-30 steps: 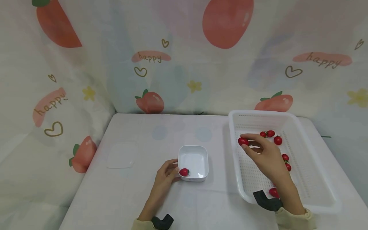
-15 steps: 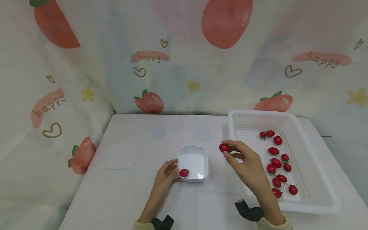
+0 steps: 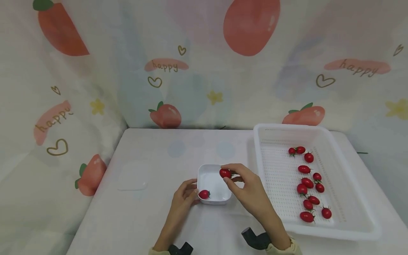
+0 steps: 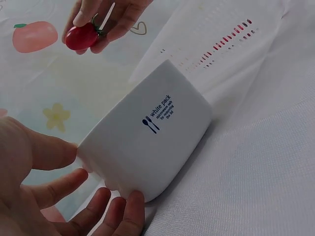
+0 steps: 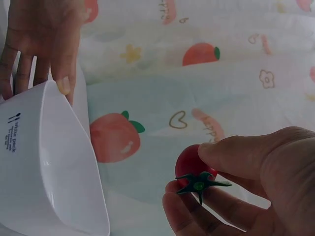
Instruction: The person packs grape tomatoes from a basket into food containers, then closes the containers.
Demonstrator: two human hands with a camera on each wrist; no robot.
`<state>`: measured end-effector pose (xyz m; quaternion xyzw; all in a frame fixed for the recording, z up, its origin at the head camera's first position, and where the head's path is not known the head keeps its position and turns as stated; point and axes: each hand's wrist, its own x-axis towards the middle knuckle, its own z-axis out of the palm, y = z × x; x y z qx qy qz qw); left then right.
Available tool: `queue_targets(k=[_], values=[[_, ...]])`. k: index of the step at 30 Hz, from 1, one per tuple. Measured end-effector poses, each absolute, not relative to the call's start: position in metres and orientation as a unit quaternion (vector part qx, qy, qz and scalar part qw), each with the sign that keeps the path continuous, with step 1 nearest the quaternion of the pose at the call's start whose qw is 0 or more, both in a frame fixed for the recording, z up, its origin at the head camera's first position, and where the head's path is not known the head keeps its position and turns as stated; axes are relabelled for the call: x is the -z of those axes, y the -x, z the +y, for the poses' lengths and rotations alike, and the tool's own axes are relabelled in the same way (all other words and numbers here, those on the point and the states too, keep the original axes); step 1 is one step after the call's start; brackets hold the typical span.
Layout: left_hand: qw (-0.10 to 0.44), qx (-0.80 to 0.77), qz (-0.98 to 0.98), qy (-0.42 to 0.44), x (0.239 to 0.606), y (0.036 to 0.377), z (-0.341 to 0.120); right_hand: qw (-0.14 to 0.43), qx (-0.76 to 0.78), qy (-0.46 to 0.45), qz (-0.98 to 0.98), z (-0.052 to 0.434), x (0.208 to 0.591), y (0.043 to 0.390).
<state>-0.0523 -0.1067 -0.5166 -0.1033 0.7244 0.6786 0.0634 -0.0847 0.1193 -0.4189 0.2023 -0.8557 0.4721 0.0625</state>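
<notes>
I have the right hand (image 3: 251,191) over the far right corner of the tub (image 3: 214,184), fingers (image 5: 236,157) pinching a tomato (image 3: 225,173) by its sides, green calyx toward the palm. The left hand (image 3: 185,194) steadies the tub at its left wall, fingers curled round the near corner. The tub sits mid-table, near the front edge; one tomato (image 3: 204,194) already lies inside it, by the left wall. I judge this the drop step: tomato above the tub, not yet let go. The next move calls for a little lowering, then easing the pinch so it lands inside without bouncing out.

The head view gives me the layout: the basket (image 3: 350,198) at the table's right edge, with eleven or so tomatoes left in it. The left wrist view shows the tub's printed side wall (image 4: 157,115) and the fingers (image 4: 123,211) under its edge. The right wrist view shows the calyx (image 5: 199,184) and the tub's bare inner wall (image 5: 54,162).
</notes>
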Motion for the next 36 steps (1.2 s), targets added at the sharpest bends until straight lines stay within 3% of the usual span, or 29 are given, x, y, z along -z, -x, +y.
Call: queue_targets(k=[12,23,36], values=[[0.039,-0.683,0.718,0.125,0.520,0.040,-0.111,0.049,-0.450,-0.240,-0.859,0.079,0.449,0.078],[0.044,-0.688,0.715,0.117,0.519,0.036,-0.109,0.005,-0.410,-0.198,-0.890,0.072,0.466,0.076],[0.048,-0.695,0.710,0.100,0.520,0.048,-0.103,0.060,-0.289,-0.224,-0.929,0.076,0.478,0.083]])
